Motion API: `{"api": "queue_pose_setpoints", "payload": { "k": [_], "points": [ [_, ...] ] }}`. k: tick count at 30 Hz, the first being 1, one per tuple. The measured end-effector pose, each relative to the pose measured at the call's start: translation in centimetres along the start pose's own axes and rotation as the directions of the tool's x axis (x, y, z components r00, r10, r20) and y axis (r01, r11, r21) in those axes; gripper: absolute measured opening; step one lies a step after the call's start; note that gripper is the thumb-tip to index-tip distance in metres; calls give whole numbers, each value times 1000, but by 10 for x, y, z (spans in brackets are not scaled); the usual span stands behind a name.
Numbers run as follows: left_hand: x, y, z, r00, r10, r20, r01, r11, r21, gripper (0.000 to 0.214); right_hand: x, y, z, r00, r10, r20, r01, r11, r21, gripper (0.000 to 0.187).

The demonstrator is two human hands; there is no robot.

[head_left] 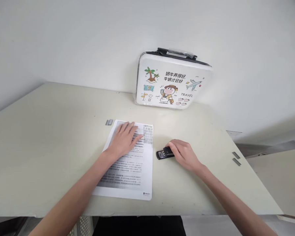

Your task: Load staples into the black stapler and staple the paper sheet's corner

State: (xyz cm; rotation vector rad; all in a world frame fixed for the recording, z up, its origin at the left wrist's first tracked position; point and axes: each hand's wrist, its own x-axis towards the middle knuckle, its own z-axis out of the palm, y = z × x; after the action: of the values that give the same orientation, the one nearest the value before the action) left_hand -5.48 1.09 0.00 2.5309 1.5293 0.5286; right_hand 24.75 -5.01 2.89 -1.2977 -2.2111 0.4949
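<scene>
A printed sheet of paper (127,177) lies on the table, dense with text and a barcode-like block near its top right corner. My left hand (124,139) rests flat on its upper part, fingers spread. Just right of the sheet, apart from it, a black stapler (162,154) sits on the tabletop with its front end facing the paper. My right hand (184,154) is closed over the stapler's rear part, which it hides. Whether more sheets lie under the top one, I cannot tell.
A white case (172,82) with cartoon travel pictures and a black handle leans against the wall (88,39) at the back. Two grey staple strips (109,122) lie beyond the paper's top left corner. Two more strips (236,158) lie near the table's (51,131) right edge.
</scene>
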Motion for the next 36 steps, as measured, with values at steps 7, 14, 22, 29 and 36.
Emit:
{"api": "queue_pose_setpoints", "payload": {
  "k": [7, 14, 22, 29, 36],
  "points": [
    [-3, 13, 2, 999, 48, -25, -48, 999, -8, 55, -1, -2, 4, 999, 14, -47, -14, 1000, -3, 55],
    [-5, 13, 17, 1000, 5, -3, -5, 998, -66, 64, -2, -6, 6, 998, 32, -52, -34, 999, -23, 58],
    [-2, 4, -1, 997, 64, -40, -67, 994, -82, 55, -5, -5, 7, 998, 45, -55, -46, 999, -18, 57],
    [0, 10, 5, 994, 53, -94, -62, 994, -94, 44, -4, -6, 7, 996, 62, -65, -63, 998, -16, 57],
    [5, 4, 6, 997, -54, -61, 34, 955, -295, 27, -5, -6, 7, 996, 57, -70, -59, 998, -19, 59]
  ]
}}
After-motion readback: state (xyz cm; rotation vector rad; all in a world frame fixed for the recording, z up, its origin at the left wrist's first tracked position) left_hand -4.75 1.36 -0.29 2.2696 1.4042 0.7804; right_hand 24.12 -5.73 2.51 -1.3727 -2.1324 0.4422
